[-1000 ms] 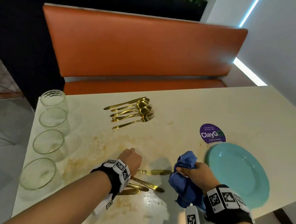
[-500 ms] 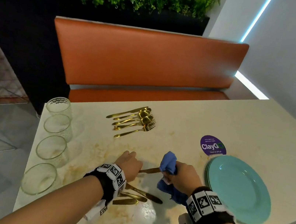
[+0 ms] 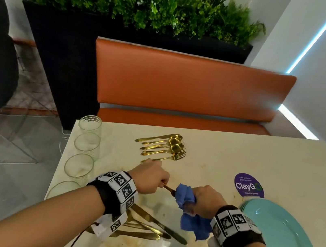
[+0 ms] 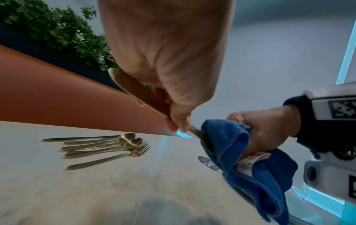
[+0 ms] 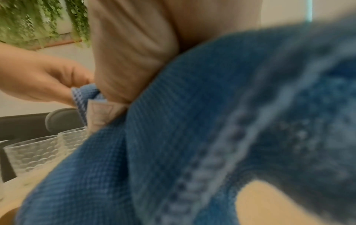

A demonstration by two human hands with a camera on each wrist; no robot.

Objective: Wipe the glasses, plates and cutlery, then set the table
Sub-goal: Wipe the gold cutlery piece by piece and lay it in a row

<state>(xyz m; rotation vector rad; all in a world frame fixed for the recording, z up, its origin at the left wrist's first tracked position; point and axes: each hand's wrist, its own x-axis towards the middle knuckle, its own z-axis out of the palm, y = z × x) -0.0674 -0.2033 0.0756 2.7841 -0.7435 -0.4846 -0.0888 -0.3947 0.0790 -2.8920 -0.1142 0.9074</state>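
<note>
My left hand [image 3: 150, 180] grips the handle of a gold piece of cutlery [image 4: 138, 91], held above the table. Its far end is buried in the blue cloth [image 3: 186, 195], so I cannot tell which kind it is. My right hand [image 3: 207, 202] squeezes that cloth [image 4: 231, 141] round the hidden end; the rest of the cloth [image 5: 192, 137] hangs down. A heap of gold spoons and forks [image 3: 164, 147] lies at the far middle of the table. More gold cutlery [image 3: 154, 226] lies near the front edge, under my left wrist. Teal plates [image 3: 280, 238] are stacked on the right.
Several clear glasses [image 3: 87, 143] stand in a row along the table's left edge. A purple round sticker [image 3: 249, 186] lies beside the plates. The cream table [image 3: 238, 152] shows brownish smears. An orange bench [image 3: 185, 84] and a planter stand behind it.
My left hand lifted one gold piece off the near pile. My right hand brought the cloth in from the right and wrapped it round the piece's end.
</note>
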